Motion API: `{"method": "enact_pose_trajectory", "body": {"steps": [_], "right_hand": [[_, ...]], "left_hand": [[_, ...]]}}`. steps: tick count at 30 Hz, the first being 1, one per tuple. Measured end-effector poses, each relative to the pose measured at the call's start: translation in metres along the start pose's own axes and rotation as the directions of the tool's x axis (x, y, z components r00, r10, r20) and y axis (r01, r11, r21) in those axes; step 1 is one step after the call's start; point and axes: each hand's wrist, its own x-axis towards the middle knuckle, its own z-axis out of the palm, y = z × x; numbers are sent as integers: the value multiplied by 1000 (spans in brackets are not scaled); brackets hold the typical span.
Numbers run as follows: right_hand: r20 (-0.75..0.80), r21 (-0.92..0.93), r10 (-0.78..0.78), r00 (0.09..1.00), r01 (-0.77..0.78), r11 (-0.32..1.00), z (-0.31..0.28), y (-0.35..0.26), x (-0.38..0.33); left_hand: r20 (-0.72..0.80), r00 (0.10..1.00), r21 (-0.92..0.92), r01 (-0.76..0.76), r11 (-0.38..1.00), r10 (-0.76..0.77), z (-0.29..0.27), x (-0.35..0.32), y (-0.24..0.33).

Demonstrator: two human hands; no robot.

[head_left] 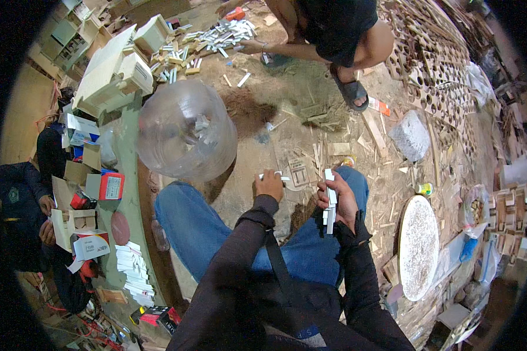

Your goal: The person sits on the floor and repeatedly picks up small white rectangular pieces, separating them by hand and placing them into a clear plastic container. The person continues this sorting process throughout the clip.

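Note:
My right hand (pixel 344 202) is closed around several small white strips (pixel 331 202), bunched upright above my right thigh. Lower and to its left, my left hand (pixel 269 186) has its fingers closed on a single short white strip (pixel 283 177), held just over the floor; its fingertips are partly hidden. Beyond my left knee stands a big, round, clear plastic bag (pixel 184 152) with some small white pieces (pixel 203 126) inside it. Between my hands, a thin flat piece with a printed mark (pixel 299 173) lies on the ground.
Another person (pixel 339 29) squats ahead, reaching toward a heap of strips (pixel 222 36). On the left bench (pixel 126 216) sit opened cartons (pixel 76 225) and stacked white strips (pixel 133 272); someone's hands (pixel 47 219) are there. To the right lie a white oval board (pixel 418 248) and a grey block (pixel 410 136).

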Motion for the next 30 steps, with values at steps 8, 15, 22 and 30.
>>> {"method": "enact_pose_trajectory", "body": {"steps": [8, 15, 22, 30], "right_hand": [[41, -76, 45, 998, -42, 996, 1, 4, 14], [-5, -272, 83, 997, -81, 959, -12, 8, 41], [131, -441, 97, 987, -30, 897, -8, 30, 71], [167, -528, 219, 961, -101, 843, 30, 44, 63]], "left_hand": [[65, 996, -87, -51, 995, 57, 25, 4, -31], [228, 955, -518, 283, 807, -188, -2, 21, -27], [811, 584, -370, 561, -740, 38, -67, 22, -30], [589, 805, -762, 522, -382, -74, -118, -7, -41]]}}
